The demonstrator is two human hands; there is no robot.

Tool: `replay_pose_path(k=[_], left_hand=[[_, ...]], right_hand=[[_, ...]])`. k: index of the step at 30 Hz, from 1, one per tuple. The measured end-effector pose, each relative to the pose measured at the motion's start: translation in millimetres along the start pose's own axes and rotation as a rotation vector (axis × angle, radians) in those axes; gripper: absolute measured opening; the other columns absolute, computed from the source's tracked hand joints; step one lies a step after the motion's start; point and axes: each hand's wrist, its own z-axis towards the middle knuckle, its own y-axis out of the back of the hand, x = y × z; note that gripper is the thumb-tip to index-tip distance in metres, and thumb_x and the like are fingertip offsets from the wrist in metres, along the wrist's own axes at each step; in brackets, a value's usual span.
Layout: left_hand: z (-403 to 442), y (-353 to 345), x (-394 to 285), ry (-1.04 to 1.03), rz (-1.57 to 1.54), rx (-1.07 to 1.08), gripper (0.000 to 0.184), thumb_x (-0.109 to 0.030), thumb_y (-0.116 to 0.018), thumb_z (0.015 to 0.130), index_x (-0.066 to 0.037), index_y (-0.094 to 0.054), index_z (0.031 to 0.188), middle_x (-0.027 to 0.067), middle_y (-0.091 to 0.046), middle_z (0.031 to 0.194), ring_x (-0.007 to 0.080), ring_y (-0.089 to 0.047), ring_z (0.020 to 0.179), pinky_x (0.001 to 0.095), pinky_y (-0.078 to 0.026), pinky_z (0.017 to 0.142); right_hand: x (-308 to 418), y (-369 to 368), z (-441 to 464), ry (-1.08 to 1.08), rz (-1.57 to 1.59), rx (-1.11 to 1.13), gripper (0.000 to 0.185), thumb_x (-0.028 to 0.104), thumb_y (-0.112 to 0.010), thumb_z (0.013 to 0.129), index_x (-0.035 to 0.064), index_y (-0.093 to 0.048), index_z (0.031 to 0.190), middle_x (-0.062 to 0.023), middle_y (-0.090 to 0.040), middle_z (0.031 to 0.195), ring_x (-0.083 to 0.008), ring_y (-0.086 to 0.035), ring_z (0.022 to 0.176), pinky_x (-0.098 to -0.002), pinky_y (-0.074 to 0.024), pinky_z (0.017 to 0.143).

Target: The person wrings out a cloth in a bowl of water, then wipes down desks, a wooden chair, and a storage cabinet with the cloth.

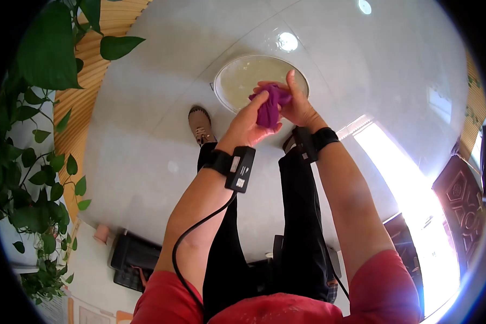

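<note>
A bunched purple cloth (270,108) is held between both hands, over the near edge of a round basin (217,89) that stands on the floor with cloudy liquid in it. My left hand (249,121) is wrapped round the cloth's left side, thumb on top. Its right side lies in my right hand (298,105), whose thumb points up and away from the cloth; some of that hand's fingers are hidden behind the cloth. Each wrist has a black strap with a small black box on it.
Grey floor tiles (146,140) surround the basin. A brown shoe (201,125) stands left of the basin. Green leafy plants (38,178) hang along the left side, and a black case (132,262) lies at the lower left. Bright light falls at the right, near a dark carved panel (456,202).
</note>
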Motion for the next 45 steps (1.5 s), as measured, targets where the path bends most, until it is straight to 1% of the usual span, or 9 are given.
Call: replay_pose_path(k=[4,13,19,20,23,26,31,41,45], left_hand=[[10.3,-0.5,-11.1,0.008,-0.015,0.079,0.032,-0.03,-0.057,0.09,-0.006,-0.048,0.108,0.0087,-0.056,0.094,0.0199,-0.059,0.079,0.0332,-0.053,0.071],[41.8,7.7,-13.3,0.088,0.824,-0.058,0.022,-0.008,-0.068,0.076,-0.002,-0.05,0.087,0.0079,-0.055,0.07,0.0173,-0.055,0.06,0.0282,-0.043,0.052],[47.3,11.7,31.2,-0.831,1.489,-0.611,0.024,-0.009,-0.064,0.071,0.006,-0.05,0.083,0.0251,-0.059,0.072,0.0384,-0.061,0.065,0.039,-0.049,0.06],[44.0,14.9,31.2,-0.823,1.566,-0.57,0.026,-0.015,-0.064,0.074,0.004,-0.05,0.085,0.0186,-0.059,0.069,0.0297,-0.06,0.058,0.036,-0.047,0.051],[12.9,5.7,2.8,-0.028,0.84,-0.163,0.036,-0.027,-0.065,0.077,0.002,-0.049,0.092,0.009,-0.055,0.065,0.0185,-0.056,0.054,0.0287,-0.041,0.045],[-10.5,-2.2,5.4,0.214,0.286,0.082,0.034,-0.034,-0.058,0.085,-0.003,-0.049,0.094,0.0001,-0.046,0.063,0.0085,-0.041,0.049,0.0219,-0.03,0.042],[-24.9,-23.3,22.5,0.341,-0.091,0.224,0.027,-0.031,-0.058,0.087,-0.006,-0.049,0.09,-0.0007,-0.045,0.065,0.0078,-0.038,0.049,0.0212,-0.028,0.043],[-47.2,-72.4,25.4,-0.083,0.69,-0.2,0.018,-0.014,-0.064,0.074,-0.009,-0.047,0.07,-0.002,-0.039,0.054,0.0077,-0.036,0.043,0.0232,-0.025,0.039],[-11.6,-35.8,60.7,-0.811,1.148,-0.332,0.025,-0.019,-0.065,0.074,0.002,-0.057,0.085,0.0162,-0.062,0.067,0.0337,-0.061,0.063,0.0408,-0.045,0.053]], right_hand=[[-2.9,-0.6,4.6,0.144,-0.61,-0.204,0.042,0.044,-0.057,0.087,0.0056,-0.057,0.103,-0.0053,-0.059,0.087,-0.0133,-0.056,0.075,-0.0277,-0.0466,0.067],[2.0,11.1,33.9,0.193,-1.074,-0.294,0.037,0.037,-0.059,0.083,0.0004,-0.063,0.084,-0.0116,-0.061,0.075,-0.0187,-0.057,0.07,-0.0311,-0.0463,0.066],[-4.5,3.5,44.5,-0.056,-1.396,-0.53,0.042,0.038,-0.059,0.082,-0.0022,-0.063,0.091,-0.0156,-0.063,0.083,-0.0233,-0.06,0.077,-0.0315,-0.0483,0.074],[-3.1,-1.6,38.9,-0.107,-1.383,-0.544,0.043,0.039,-0.059,0.082,-0.002,-0.062,0.094,-0.0141,-0.063,0.086,-0.0221,-0.06,0.08,-0.0309,-0.0482,0.076],[9.4,-7.3,-3.6,-0.058,-0.488,-0.273,0.044,0.039,-0.057,0.086,-0.0002,-0.058,0.107,-0.0078,-0.061,0.1,-0.019,-0.057,0.092,-0.0311,-0.0465,0.082],[19.7,-12.0,-31.1,-0.048,-0.499,-0.075,0.046,0.038,-0.055,0.09,0.0027,-0.051,0.119,-0.01,-0.053,0.118,-0.0205,-0.054,0.105,-0.0303,-0.0445,0.088],[14.6,-49.4,-48.4,0.015,-0.11,-0.061,0.037,0.03,-0.055,0.091,0.0024,-0.054,0.115,-0.0077,-0.058,0.095,-0.0149,-0.056,0.087,-0.0298,-0.0484,0.078],[26.1,-68.6,-39.1,0.037,-0.414,-0.289,0.027,0.03,-0.054,0.091,0.0033,-0.055,0.086,-0.0001,-0.046,0.061,-0.01,-0.042,0.051,-0.0256,-0.0371,0.049],[17.5,-84.9,-41.8,0.16,-0.49,-0.463,0.035,0.035,-0.05,0.091,0.0016,-0.056,0.081,-0.0003,-0.043,0.056,-0.0113,-0.041,0.049,-0.0267,-0.036,0.048]])
